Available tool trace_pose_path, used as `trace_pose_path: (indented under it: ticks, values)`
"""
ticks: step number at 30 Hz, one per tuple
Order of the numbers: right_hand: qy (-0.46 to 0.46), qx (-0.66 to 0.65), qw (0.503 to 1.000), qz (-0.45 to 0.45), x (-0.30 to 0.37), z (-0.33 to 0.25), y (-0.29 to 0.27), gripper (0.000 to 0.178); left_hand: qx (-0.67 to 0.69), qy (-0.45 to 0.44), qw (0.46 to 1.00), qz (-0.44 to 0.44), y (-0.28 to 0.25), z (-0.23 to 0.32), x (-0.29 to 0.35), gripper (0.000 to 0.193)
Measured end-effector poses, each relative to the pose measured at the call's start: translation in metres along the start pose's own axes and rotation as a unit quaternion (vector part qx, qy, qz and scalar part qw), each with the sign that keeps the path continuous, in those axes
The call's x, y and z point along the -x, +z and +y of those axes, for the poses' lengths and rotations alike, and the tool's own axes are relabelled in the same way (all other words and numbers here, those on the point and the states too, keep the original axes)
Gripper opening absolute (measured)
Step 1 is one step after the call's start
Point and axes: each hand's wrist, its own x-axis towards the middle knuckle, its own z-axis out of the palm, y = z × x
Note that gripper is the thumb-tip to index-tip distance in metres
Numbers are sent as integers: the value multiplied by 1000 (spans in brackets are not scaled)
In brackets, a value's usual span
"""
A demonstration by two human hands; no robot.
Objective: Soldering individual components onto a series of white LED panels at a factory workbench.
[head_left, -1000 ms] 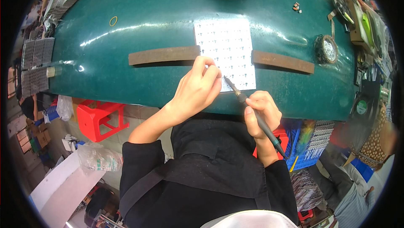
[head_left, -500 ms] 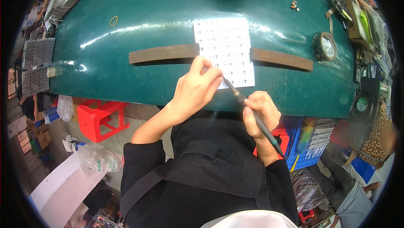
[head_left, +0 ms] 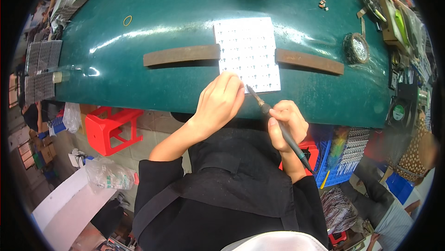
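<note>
White board (head_left: 252,49) sits near the counter's (head_left: 116,84) front edge, between two brown bars (head_left: 181,56). Looks mid-work: soldering iron (head_left: 265,108) tip is at the board's near edge, right hand (head_left: 289,123) fingers pinching its handle. Left hand (head_left: 220,99) fingers bunched together beside the tip; can't tell if they pinch anything. Marks too small to split done from left.

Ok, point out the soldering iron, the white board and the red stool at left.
Soldering iron (head_left: 291,142), head view: on its dark handle.
White board (head_left: 248,51), head view: on its marked upper face.
Red stool (head_left: 95,133), head view: on its broad face.
</note>
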Motion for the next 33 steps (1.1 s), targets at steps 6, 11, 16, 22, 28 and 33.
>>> trace_pose_path:
  ticks: [6,11,16,22,28,33]
  values:
    - [2,5,1000,-8,2,-6,-2,14,-7,43,999,26,-4,3,-2,16]
    - [23,4,1000,-8,8,-8,-4,14,-44,61,997,29,-5,5,11,19]
    - [58,76,991,96,-1,4,-36,9,-67,69,995,36,-4,7,19,22]
    - [28,494,852,175,-51,53,-114,25,-16,80,996,18,-15,2,13,22]
    - [110,218,948,205,-63,29,-90,20,51,-14,996,73,-45,-4,-36,21]
    - [104,21,992,72,-93,25,-36,19,61,16,992,109,-28,-33,-96,19]
